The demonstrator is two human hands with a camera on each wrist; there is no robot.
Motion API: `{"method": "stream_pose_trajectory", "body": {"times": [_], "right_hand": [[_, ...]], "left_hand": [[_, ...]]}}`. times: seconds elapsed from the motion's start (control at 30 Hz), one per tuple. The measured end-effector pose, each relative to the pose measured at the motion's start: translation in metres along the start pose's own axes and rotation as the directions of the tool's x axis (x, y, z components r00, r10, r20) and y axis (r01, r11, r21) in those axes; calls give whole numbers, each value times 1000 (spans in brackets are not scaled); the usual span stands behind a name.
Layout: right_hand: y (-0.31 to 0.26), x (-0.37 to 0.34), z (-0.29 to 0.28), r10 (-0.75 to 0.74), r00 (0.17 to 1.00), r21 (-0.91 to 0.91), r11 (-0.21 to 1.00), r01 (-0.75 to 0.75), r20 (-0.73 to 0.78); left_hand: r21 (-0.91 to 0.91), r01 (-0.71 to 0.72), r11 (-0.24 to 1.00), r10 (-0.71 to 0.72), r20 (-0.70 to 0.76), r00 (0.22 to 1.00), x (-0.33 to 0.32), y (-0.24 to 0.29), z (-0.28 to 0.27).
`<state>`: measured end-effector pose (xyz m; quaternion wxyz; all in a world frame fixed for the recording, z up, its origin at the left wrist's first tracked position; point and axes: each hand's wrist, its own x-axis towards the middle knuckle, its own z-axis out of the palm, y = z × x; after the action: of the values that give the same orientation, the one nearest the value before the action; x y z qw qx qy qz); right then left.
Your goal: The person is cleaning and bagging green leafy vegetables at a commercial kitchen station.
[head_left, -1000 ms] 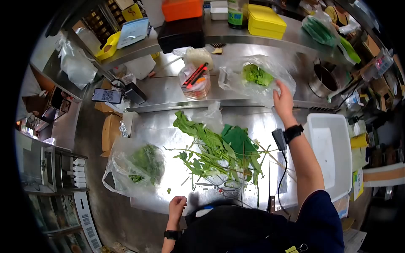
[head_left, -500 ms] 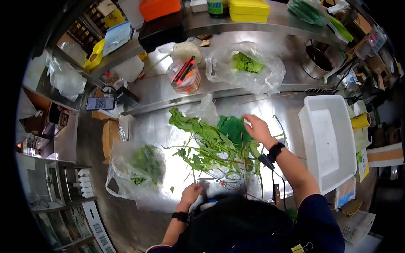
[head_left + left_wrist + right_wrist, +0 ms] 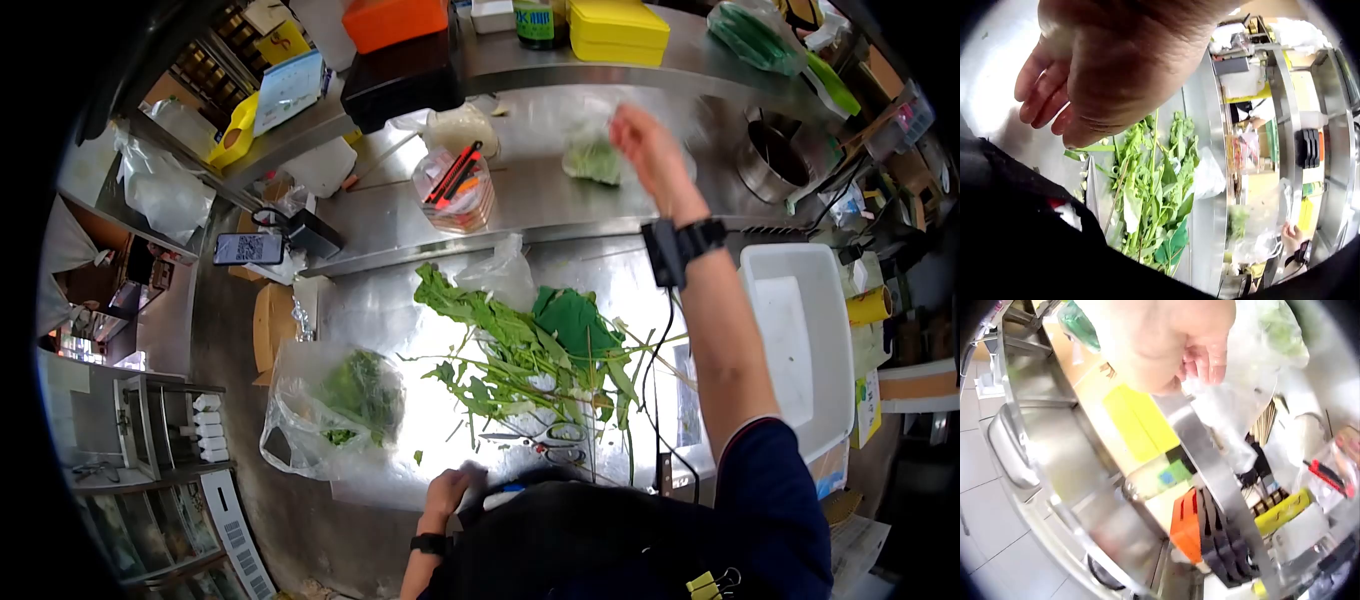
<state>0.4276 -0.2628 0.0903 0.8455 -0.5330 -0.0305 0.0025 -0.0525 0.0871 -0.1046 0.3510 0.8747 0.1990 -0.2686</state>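
Observation:
My right hand [image 3: 655, 155] is raised over the back ledge, its fingers curled on a clear plastic bag [image 3: 1235, 419]. Leafy lettuce [image 3: 592, 162] shows blurred inside that bag in the head view. The left hand [image 3: 447, 492] hangs by the near table edge. In the left wrist view its fingers [image 3: 1041, 94] curl loosely around nothing. Long-stemmed leafy greens [image 3: 500, 350] lie spread across the metal table, with a dark green piece [image 3: 577, 322] on them. Scissors [image 3: 562, 432] rest in front of the greens.
A clear bag of greens [image 3: 355, 400] sits on the table's left. To the right stands a white tub [image 3: 845, 340]. The ledge holds a clear container with red-and-black pens [image 3: 455, 190] and a metal pot [image 3: 775, 165]. A yellow box [image 3: 620, 32] stands on the shelf above.
My right hand went from the ledge bag to over the greens, then back up to the ledge, where it now grips the lettuce bag. The left hand stays near the table's front edge.

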Motion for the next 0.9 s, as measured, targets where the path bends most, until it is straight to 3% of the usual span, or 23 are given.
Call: {"method": "stream_pose_trajectory", "body": {"times": [0.03, 0.07, 0.1, 0.13, 0.17, 0.23, 0.27, 0.33, 0.4, 0.47, 0.5, 0.57, 0.6, 0.63, 0.67, 0.7, 0.77, 0.83, 0.9], "right_hand": [[-4, 8, 1, -160, 984, -31, 987, 158, -81], [5, 18, -11, -157, 984, -31, 987, 155, -85], [25, 31, -35, -241, 970, -658, 727, 197, 24], [37, 37, -51, -234, 958, -971, 127, 201, 167], [39, 35, -57, -229, 957, -969, 130, 209, 176], [43, 13, -59, -175, 947, -963, -31, 267, 268], [42, 1, -56, -165, 949, -963, -28, 269, 270], [20, -40, -15, -250, 948, -968, 101, 230, 199], [45, -72, 8, -228, 958, -894, 371, 252, 176], [102, -106, 22, -32, 973, -902, 370, 224, 228], [129, -123, 29, 16, 966, -874, 430, 225, 257], [236, -139, 21, -290, 928, -882, 338, 329, 235], [248, -143, 27, -297, 923, -870, 353, 344, 244], [253, -146, 30, -74, 987, -898, 410, 163, 145], [259, -148, 32, 162, 986, -910, 414, -28, 43], [256, -150, 39, 165, 985, -909, 417, -17, 57], [232, -154, 55, 372, 895, -910, 407, 84, 249], [179, -156, 76, 319, 907, -897, 426, 120, 273], [107, -165, 96, -92, 888, -735, 527, 427, 450]], "left_hand": [[37, -24, 999, 24, 13, 1000, 3, 6, 0], [41, -76, 996, 76, 2, 997, 7, 9, 1], [40, -76, 996, 76, 1, 997, 10, 19, -1], [30, -109, 994, 109, -3, 994, 10, 30, -4], [19, -139, 990, 140, -10, 990, 10, 38, -8], [1, -135, 991, 135, -34, 990, 10, 42, -9], [-23, -121, 992, 119, -59, 991, 10, 41, -9], [-57, -86, 995, 83, -50, 995, 8, 32, -7], [11, -56, 998, 56, -1, 998, 9, 25, -6], [89, -63, 994, 54, 97, 994, 20, 21, -2], [79, -65, 995, 57, 91, 994, 21, 28, -2], [-9, -115, 993, 115, 29, 993, 20, 43, -3], [-25, -136, 990, 136, 2, 991, 17, 54, -7], [-17, -147, 989, 147, 0, 989, 14, 60, -9], [-38, -134, 990, 133, -14, 991, 10, 65, -12], [-60, -125, 990, 123, -23, 992, 6, 67, -13], [-63, -115, 991, 113, -39, 993, 2, 57, -17], [-112, -89, 990, 85, -45, 995, 2, 42, -17], [-227, -28, 974, 17, -50, 999, 8, 23, -11]]}}
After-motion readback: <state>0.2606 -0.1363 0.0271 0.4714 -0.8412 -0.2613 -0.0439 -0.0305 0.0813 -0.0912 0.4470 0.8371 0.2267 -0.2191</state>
